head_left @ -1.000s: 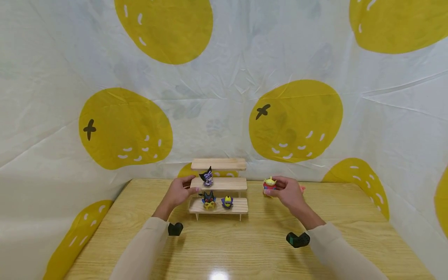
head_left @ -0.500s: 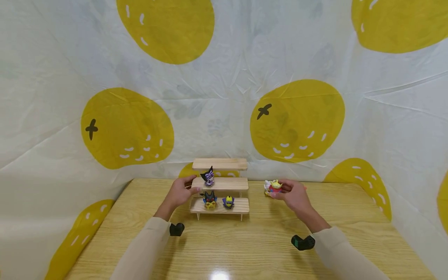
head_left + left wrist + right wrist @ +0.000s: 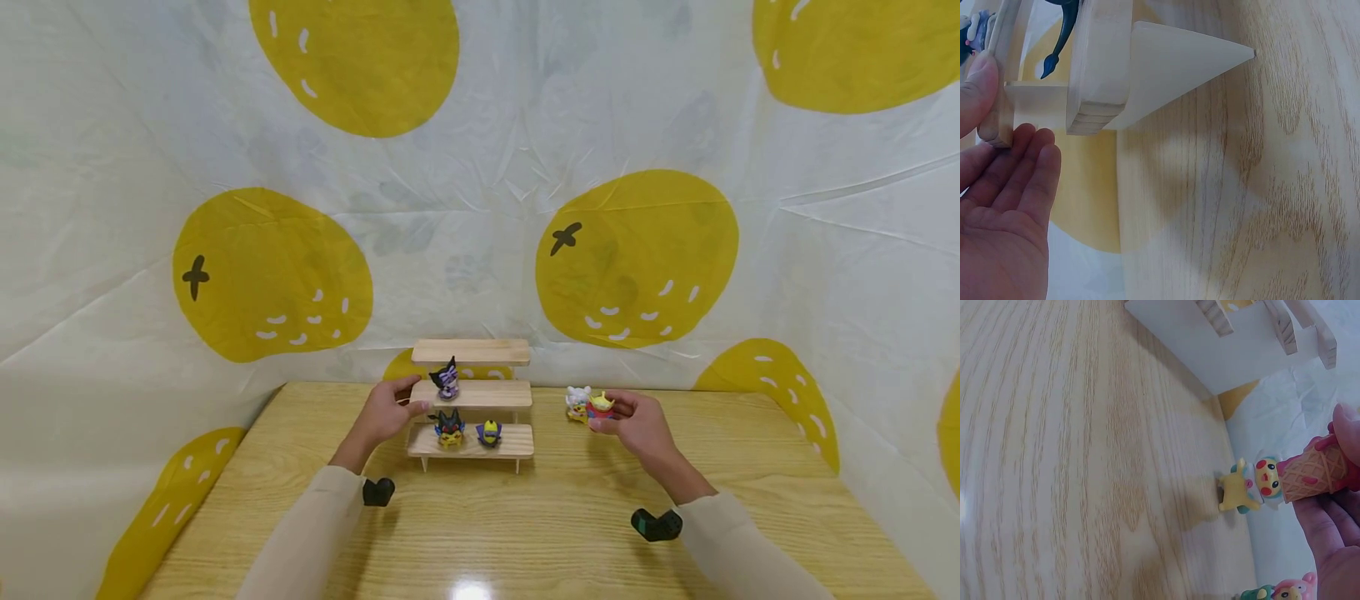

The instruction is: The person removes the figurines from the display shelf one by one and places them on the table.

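My left hand [image 3: 387,411] grips the left end of the middle board of a three-tier wooden display stand [image 3: 491,393]; in the left wrist view the thumb lies over the board and the fingers under it. A black-and-purple figurine [image 3: 446,381] stands on that board beside the thumb. Between thumb and fingers, my right hand [image 3: 637,423] holds an alien figurine [image 3: 601,407] with a red body; its waffle-cone underside [image 3: 1316,474] shows in the right wrist view. Just left of it, a yellow figurine with a white cap [image 3: 577,403] stands on the table.
The bottom board bears a yellow figurine with a black dragon-like hood [image 3: 449,428] and a yellow figurine with a purple cape [image 3: 489,432]. A pink-and-green figurine [image 3: 1282,590] is partly visible in the right wrist view. A fruit-print cloth [image 3: 465,275] hangs behind the table [image 3: 480,525].
My right hand has moved right and slightly down with the alien figurine, uncovering the white-capped figurine and hiding the pink one in the head view. The left hand keeps its hold on the stand.
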A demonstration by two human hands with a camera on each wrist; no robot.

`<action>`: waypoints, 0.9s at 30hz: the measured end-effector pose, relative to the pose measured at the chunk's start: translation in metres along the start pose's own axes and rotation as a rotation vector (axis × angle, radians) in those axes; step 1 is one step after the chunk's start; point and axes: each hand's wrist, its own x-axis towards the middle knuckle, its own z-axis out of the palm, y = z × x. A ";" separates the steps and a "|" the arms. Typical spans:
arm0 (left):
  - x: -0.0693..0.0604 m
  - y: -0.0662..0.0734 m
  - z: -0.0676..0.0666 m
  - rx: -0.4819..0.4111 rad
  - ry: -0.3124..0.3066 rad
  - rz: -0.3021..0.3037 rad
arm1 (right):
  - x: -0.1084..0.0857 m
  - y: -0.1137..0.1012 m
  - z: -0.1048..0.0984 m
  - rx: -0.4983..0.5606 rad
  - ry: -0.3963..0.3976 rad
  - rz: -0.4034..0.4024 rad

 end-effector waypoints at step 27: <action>0.000 0.001 -0.001 0.014 -0.004 0.007 | 0.001 0.016 -0.013 -0.022 0.052 0.000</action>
